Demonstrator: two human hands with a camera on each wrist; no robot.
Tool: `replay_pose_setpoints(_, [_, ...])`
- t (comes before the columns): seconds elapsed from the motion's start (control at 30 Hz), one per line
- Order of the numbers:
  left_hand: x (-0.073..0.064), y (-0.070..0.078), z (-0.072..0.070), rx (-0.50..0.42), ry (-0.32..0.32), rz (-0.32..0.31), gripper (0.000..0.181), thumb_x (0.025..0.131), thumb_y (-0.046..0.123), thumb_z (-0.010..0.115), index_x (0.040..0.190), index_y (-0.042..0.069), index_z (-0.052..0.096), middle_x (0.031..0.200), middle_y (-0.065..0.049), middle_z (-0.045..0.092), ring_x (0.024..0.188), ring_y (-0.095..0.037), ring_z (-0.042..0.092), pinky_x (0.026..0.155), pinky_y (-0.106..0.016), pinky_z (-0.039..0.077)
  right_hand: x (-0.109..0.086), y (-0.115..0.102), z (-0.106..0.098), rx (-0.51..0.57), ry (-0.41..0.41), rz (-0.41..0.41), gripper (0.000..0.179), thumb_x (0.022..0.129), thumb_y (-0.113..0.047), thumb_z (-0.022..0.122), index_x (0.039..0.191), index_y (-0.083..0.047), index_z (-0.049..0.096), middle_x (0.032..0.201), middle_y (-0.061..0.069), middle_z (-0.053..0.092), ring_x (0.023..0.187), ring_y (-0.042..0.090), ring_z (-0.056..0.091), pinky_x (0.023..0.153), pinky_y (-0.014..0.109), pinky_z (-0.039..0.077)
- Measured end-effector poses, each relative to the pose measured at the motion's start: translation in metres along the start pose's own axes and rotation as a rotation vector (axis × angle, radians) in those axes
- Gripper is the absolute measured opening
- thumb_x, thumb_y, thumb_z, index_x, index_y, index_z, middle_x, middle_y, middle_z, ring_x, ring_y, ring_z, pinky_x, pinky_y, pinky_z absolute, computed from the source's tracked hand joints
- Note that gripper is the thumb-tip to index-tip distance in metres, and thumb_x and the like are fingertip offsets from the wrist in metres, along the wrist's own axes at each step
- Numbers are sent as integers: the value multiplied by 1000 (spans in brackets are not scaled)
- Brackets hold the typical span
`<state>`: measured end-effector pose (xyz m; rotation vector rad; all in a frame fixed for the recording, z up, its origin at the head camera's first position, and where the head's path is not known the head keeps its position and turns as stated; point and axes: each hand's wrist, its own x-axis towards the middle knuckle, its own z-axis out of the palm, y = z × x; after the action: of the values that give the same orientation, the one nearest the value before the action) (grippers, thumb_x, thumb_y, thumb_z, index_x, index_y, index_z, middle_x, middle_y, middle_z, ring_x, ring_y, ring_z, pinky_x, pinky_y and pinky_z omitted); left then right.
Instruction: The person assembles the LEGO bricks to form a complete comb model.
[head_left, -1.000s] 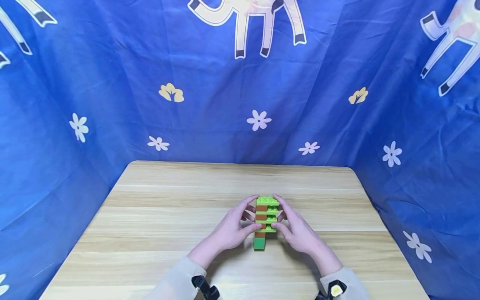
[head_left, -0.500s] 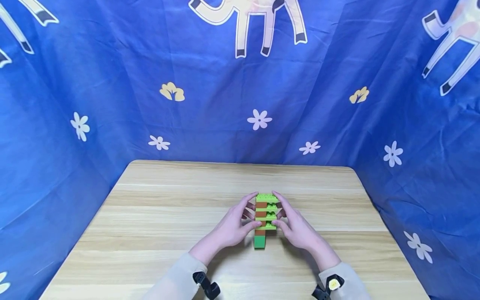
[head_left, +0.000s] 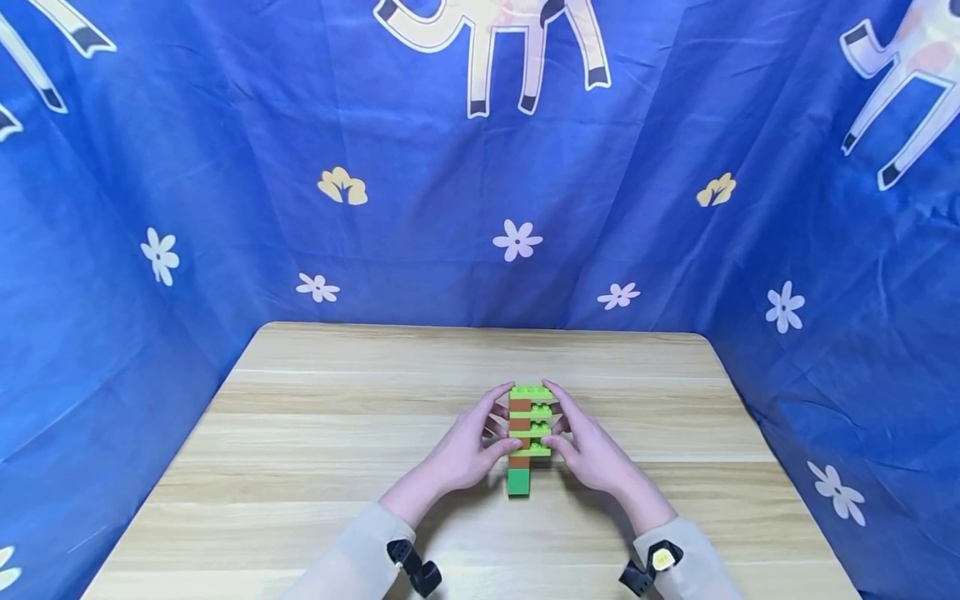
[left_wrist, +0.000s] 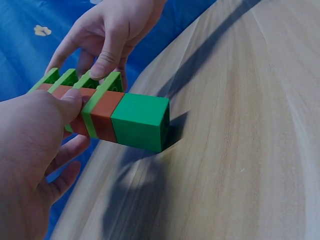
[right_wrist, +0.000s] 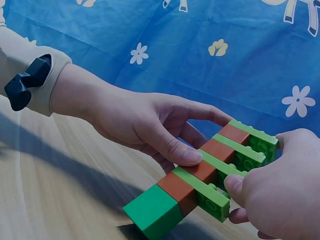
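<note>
A tower of toy building bricks (head_left: 519, 463) stands between both hands in the head view. Its bottom is a dark green brick (left_wrist: 142, 120); above it, brown bricks (right_wrist: 177, 190) alternate with light green plates (right_wrist: 212, 199) that jut out to the right. My left hand (head_left: 467, 454) grips the left side, its thumb across the front of a brown brick and the fingers behind. From the right, my right hand (head_left: 597, 457) holds the jutting plate ends between thumb and fingers. Both index fingers reach up to the top plate (head_left: 531, 392). The hands partly hide the tower's sides.
The tower is over a light wooden table (head_left: 322, 467). A blue curtain (head_left: 420, 208) with flower and animal prints hangs behind the table and on both sides. Black wrist devices (head_left: 415, 569) sit on both sleeves.
The tower and both hands have shifted slightly away from the body. Less of the studded face of the top plate shows now. Both hands keep their hold.
</note>
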<state>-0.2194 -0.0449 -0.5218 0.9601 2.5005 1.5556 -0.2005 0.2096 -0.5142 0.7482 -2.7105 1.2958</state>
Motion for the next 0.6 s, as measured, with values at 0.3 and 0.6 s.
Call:
replay_pose_setpoints(0.3, [1,0,0,6,22,-54,87,97,20,79,167,21,28,124,-8,68,98,-16,70,90,-36,59,6,1,3,8,-12,66,88,101,-6,72,170,-19,19,133,9,63,101,11,66,96,43,56])
replay_pose_setpoints(0.6, [4,-6,1,13,39,-88,86,97,21,80,167,12,29,124,-10,68,97,-15,72,90,-33,59,10,4,6,23,-6,103,84,102,-4,70,170,-16,21,132,10,63,96,11,66,96,40,57])
